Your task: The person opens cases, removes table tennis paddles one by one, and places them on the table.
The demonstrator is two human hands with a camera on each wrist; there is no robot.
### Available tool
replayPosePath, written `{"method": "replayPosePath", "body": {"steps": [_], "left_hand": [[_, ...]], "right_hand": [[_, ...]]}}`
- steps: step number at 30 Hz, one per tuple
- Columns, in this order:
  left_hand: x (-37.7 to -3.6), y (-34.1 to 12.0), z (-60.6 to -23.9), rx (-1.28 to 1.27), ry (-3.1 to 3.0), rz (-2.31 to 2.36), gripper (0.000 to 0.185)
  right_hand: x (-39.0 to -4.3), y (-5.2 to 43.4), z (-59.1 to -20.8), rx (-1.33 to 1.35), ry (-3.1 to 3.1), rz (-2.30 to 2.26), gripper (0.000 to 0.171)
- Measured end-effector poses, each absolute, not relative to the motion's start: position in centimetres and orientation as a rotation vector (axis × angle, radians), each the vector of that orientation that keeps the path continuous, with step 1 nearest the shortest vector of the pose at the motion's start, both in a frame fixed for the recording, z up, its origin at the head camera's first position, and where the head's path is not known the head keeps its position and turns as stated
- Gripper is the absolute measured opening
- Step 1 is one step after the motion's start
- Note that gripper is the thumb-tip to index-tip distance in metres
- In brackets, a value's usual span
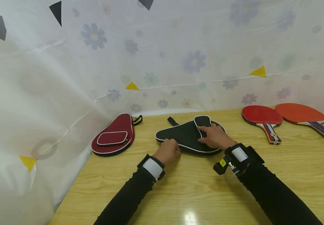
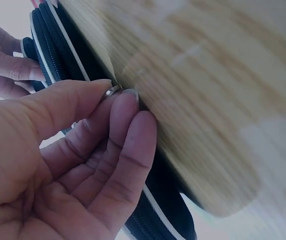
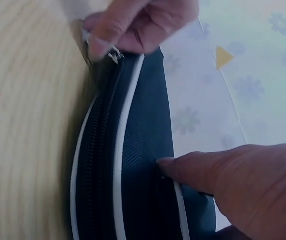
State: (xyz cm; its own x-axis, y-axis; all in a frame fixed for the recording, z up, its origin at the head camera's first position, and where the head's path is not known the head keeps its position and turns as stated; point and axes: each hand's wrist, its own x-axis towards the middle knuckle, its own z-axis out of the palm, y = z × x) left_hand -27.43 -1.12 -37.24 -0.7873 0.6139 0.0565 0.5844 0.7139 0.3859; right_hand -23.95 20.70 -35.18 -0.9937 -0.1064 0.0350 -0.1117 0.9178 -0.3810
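A black paddle case (image 1: 185, 135) with white piping lies flat in the middle of the wooden table (image 1: 195, 190). My left hand (image 1: 176, 149) is at the case's near edge. Its thumb and forefinger pinch the small metal zipper pull (image 2: 112, 91), which also shows in the right wrist view as the zipper pull (image 3: 114, 54). My right hand (image 1: 207, 132) rests on top of the case with fingers laid fairly flat, one fingertip pressing the fabric (image 3: 170, 165). The zipper track (image 3: 90, 165) runs along the case's edge.
A dark red paddle case (image 1: 114, 137) lies to the left near the draped floral sheet (image 1: 66, 78). Two red paddles (image 1: 263, 117) (image 1: 302, 114) lie at the back right. The sheet walls in the table at the back and left.
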Motion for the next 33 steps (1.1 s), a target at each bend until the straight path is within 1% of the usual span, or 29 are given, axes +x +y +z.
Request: {"method": "replayPosePath", "body": {"steps": [7, 13, 17, 20, 24, 26, 29, 33], "left_hand": [[-27.3, -1.4, -37.4, 1.038, 2.938, 0.550, 0.053], [-26.9, -1.6, -37.4, 1.018, 2.981, 0.537, 0.056], [-26.7, -1.6, -37.3, 0.992, 3.006, 0.522, 0.054], [-26.5, -1.6, -37.3, 0.971, 3.033, 0.494, 0.047], [-26.1, -1.8, -37.3, 0.992, 3.089, 0.417, 0.027], [-26.0, -1.8, -37.4, 1.009, 3.103, 0.392, 0.021], [-25.9, -1.8, -37.5, 1.008, 3.104, 0.373, 0.018], [-25.8, -1.6, -37.6, 0.947, 3.088, 0.357, 0.012]], "right_hand": [[-24.8, 22.2, -35.0, 0.301, -3.103, 0.608, 0.058], [-25.3, 23.1, -34.9, 0.351, -3.148, 0.665, 0.058], [-25.6, 23.8, -34.8, 0.384, -3.175, 0.646, 0.058], [-25.7, 24.2, -34.6, 0.415, -3.186, 0.602, 0.058], [-25.7, 24.3, -34.4, 0.459, -3.159, 0.506, 0.055], [-25.7, 24.2, -34.3, 0.453, -3.138, 0.450, 0.053], [-25.6, 23.7, -34.5, 0.381, -3.109, 0.360, 0.051], [-24.9, 21.7, -35.1, 0.176, -2.982, 0.221, 0.043]]}}
